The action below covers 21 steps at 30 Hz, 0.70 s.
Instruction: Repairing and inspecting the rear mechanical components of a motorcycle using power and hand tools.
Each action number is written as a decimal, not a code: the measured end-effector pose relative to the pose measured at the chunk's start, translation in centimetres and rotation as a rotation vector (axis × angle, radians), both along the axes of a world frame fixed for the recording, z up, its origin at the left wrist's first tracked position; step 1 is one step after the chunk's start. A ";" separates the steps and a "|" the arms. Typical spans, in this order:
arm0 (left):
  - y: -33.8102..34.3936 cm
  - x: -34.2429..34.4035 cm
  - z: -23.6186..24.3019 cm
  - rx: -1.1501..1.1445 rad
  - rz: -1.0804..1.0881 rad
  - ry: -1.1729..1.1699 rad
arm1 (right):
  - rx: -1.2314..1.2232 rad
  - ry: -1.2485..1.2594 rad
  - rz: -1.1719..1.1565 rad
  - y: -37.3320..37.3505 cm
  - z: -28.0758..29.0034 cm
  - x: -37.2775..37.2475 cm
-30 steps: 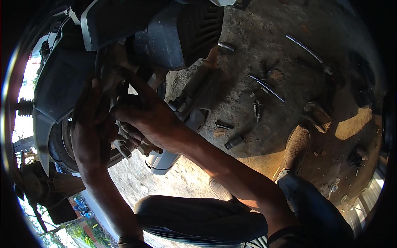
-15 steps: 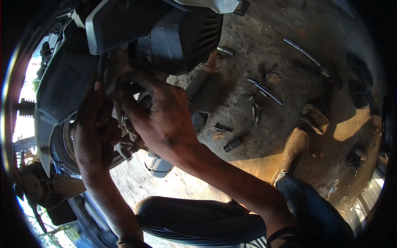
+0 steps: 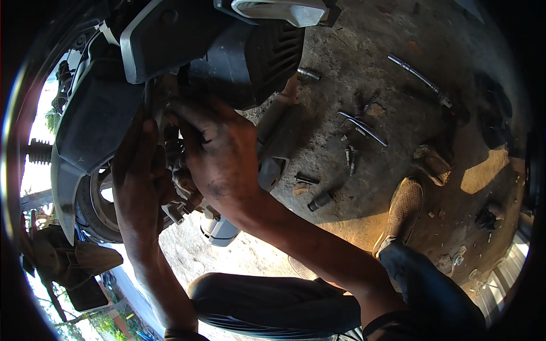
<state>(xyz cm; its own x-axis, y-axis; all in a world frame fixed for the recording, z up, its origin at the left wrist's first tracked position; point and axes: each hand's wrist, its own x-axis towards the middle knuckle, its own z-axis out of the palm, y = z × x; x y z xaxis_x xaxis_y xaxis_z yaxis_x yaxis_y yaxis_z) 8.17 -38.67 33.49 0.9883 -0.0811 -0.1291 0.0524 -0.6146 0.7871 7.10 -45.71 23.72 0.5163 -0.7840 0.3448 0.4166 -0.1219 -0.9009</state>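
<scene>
Both of my hands are up under the dark plastic body panels [image 3: 170, 40] of a motorbike. My left hand [image 3: 136, 176] is closed, its thumb against the lower end of a dark, thin tube-like part [image 3: 149, 98] that runs up behind a panel. Just to the right, my right hand [image 3: 222, 153] is bent over with thumb and forefinger pinched together. Whatever lies between those fingertips is hidden in shadow. Below the hands, dirty metal mechanical parts [image 3: 183, 184] show between my wrists.
A wheel [image 3: 94, 207] stands left of my left wrist. On the concrete floor at right lie a long-handled wrench [image 3: 415, 73], a bent metal tool [image 3: 364, 128], sockets [image 3: 320, 200] and a stone block [image 3: 433, 163]. My shoe [image 3: 405, 207] rests near them.
The view has shifted slightly. My left hand and the tube-like part have moved a little right. My right hand's thumb and forefinger have drawn closer together.
</scene>
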 end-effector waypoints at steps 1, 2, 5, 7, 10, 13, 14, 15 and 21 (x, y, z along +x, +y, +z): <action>0.0 0.1 -0.1 -0.008 -0.004 0.014 | -0.005 0.013 -0.024 0.0 0.0 0.3; 0.1 0.2 -0.1 -0.009 -0.007 0.014 | -0.010 0.038 -0.056 -0.1 0.0 0.5; 0.4 0.7 0.1 0.014 0.053 0.049 | 0.092 0.099 -0.034 0.0 0.2 1.1; 0.5 0.8 0.2 0.037 0.027 0.073 | 0.089 0.117 -0.013 0.0 0.4 1.4; 0.4 0.6 0.2 0.031 0.005 0.046 | 0.060 0.124 -0.003 0.0 0.7 1.7; 0.3 0.6 0.5 0.056 0.002 0.042 | 0.020 0.103 -0.029 -0.1 0.8 1.8; 0.3 0.6 0.6 0.026 0.004 0.047 | -0.018 0.108 -0.046 -0.1 0.7 1.8; 0.3 0.7 0.6 0.040 -0.005 0.053 | -0.013 0.098 -0.050 -0.1 0.6 1.8; 0.6 0.8 0.8 -0.017 -0.039 0.084 | -0.112 0.211 0.002 0.1 0.2 1.6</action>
